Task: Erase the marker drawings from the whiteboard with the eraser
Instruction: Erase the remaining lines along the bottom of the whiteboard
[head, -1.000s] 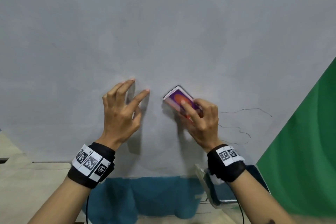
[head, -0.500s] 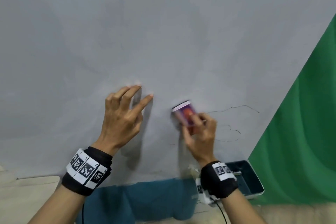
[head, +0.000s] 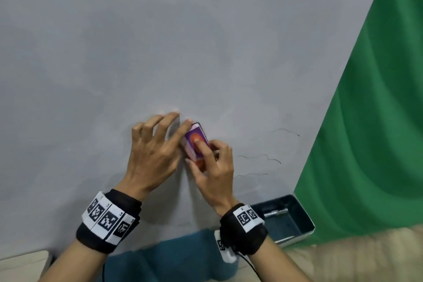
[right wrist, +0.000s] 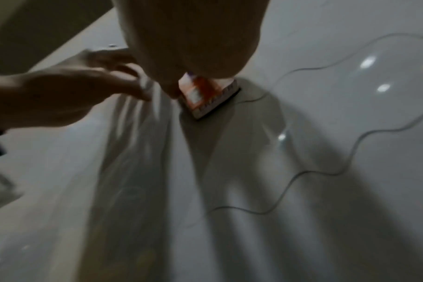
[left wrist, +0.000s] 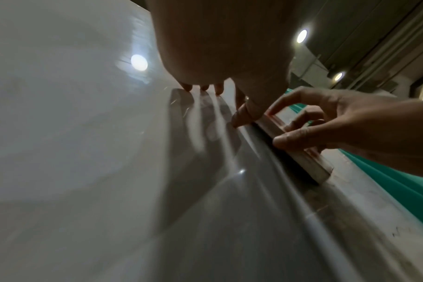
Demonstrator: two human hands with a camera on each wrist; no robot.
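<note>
My right hand (head: 214, 167) holds the eraser (head: 196, 142) flat against the whiteboard (head: 206, 41), just below the middle of the head view. My forefinger lies across its purple and orange back, my thumb pinches its near left edge, and my other fingers curl at its right side. In the left wrist view the eraser (left wrist: 299, 152) shows as a pale block with a dark pad underneath, lying on the board with my thumb across its edge. In the right wrist view only its lower corner (right wrist: 205, 97) shows from under my palm.

My left hand (head: 155, 151) stands just to the left of the eraser with its fingers spread and arched, holding nothing. Its fingertips (head: 175, 114) touch the board, and its forefinger reaches the eraser's upper left corner; whether they touch there I cannot tell.

Three thin wavy marker lines (head: 263, 158) are on the board to the right of the eraser, one above the other, at centre right of the head view. In the right wrist view the lines (right wrist: 350, 152) run from the eraser's right corner out to the right edge.

A dark tray (head: 304, 220) sits at the lower right of the head view, with a pen (head: 274, 213) lying in it. A green cloth (head: 377, 121) fills the right side behind it.
</note>
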